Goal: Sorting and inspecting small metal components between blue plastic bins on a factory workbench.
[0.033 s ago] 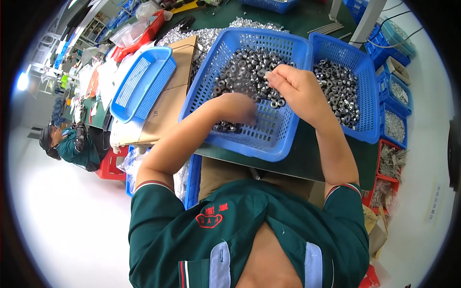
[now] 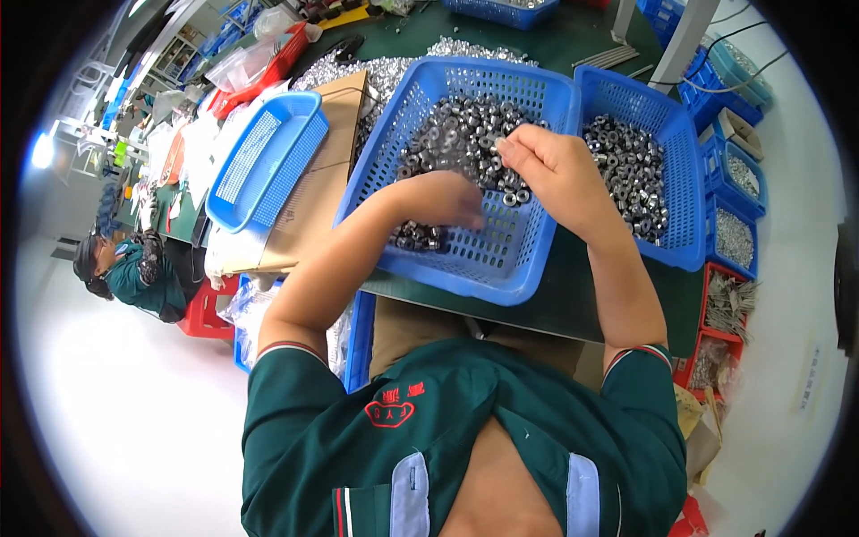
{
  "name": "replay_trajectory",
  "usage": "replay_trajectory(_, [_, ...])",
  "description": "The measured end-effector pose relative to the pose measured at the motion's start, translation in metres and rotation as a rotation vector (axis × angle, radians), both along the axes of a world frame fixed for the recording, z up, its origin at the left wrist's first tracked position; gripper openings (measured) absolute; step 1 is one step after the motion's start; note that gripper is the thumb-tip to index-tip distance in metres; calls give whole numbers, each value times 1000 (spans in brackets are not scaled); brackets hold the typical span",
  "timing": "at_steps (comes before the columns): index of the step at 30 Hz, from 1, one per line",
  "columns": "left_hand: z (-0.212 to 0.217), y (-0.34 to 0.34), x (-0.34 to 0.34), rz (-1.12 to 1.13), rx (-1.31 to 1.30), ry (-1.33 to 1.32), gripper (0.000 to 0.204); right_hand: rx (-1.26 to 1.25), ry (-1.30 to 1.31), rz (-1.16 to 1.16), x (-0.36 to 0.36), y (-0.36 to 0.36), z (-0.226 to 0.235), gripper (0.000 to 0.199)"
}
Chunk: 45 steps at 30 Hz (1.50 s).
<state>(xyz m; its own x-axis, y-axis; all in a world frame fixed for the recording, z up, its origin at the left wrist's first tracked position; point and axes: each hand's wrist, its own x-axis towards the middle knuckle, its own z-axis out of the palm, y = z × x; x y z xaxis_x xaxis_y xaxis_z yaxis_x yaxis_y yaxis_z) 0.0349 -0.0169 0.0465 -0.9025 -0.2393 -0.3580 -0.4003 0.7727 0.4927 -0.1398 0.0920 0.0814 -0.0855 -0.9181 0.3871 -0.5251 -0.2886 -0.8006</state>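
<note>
A large blue perforated basket on the table holds many small, shiny ring-shaped metal parts, heaped toward its far side. My left hand is over the basket's near left part, close above the parts; its fingers are smeared by motion. Over the right part of the basket is my right hand, its thumb and fingers pinched together. Something small and pale shows at the fingertips, too small to name. A second blue basket on the right holds more of the same parts.
A shallow light-blue basket lies on cardboard at the left. Behind the large basket is a pile of shiny metal pieces. Stacked blue bins and red bins line the right. Another person sits far left.
My left hand has shifted slightly and its fingers show a little more distinctly over the basket. My right hand stays pinched in nearly the same place.
</note>
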Motion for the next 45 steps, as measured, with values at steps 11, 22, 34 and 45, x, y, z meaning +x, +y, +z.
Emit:
replay_trajectory(11, [28,-1,10,350,897,562,27,142,76,-7,-1,0,-2,23])
replay_trajectory(22, [28,-1,10,388,842,576,34,-3,192,-20,2,-1,-5,22])
replay_trajectory(34, [30,-1,11,501,982,511,37,-336,508,-76,6,-7,-13,11])
replay_trajectory(45, [42,0,4,375,684,467,31,215,-18,87,-8,-8,-10,36])
